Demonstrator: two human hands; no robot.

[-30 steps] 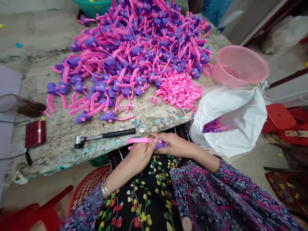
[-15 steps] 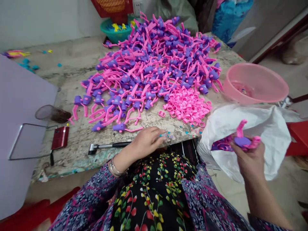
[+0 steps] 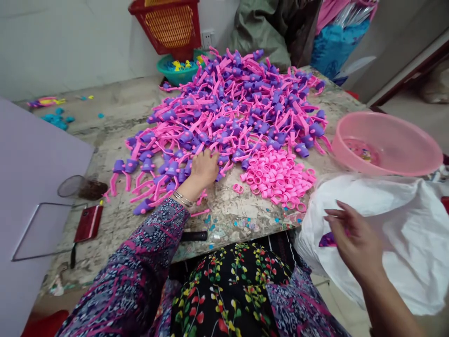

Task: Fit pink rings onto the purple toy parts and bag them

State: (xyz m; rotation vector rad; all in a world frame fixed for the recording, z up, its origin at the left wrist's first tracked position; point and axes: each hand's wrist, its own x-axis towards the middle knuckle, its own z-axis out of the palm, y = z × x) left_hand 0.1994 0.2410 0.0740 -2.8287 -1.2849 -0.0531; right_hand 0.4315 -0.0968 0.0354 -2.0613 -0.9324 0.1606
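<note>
My left hand (image 3: pixel 205 168) reaches into the near side of a heap of purple-and-pink plastic parts (image 3: pixel 242 98). Its fingers are curled down around a part there, with the fingertips hidden. Each part in the heap has a purple cup-shaped body with bent pink arms. Over the mouth of a white sack (image 3: pixel 403 238) hovers my right hand (image 3: pixel 356 241), open and holding nothing, fingers apart. A bit of purple and pink plastic (image 3: pixel 327 240) shows inside the sack. Small pink rings (image 3: pixel 278 175) lie piled right of my left hand.
A pink basin (image 3: pixel 389 140) stands behind the sack. At left are a tipped glass (image 3: pixel 82 187), a red phone (image 3: pixel 89 223) and a wire frame (image 3: pixel 26 229). A black tool handle (image 3: pixel 194 236) lies near the table edge. A green bowl (image 3: pixel 180 75) and red basket (image 3: pixel 164 28) sit behind.
My left hand has moved from the table's front edge forward into the heap. My right hand has let go of a purple-and-pink part over the sack and opened. The view has shifted slightly.
</note>
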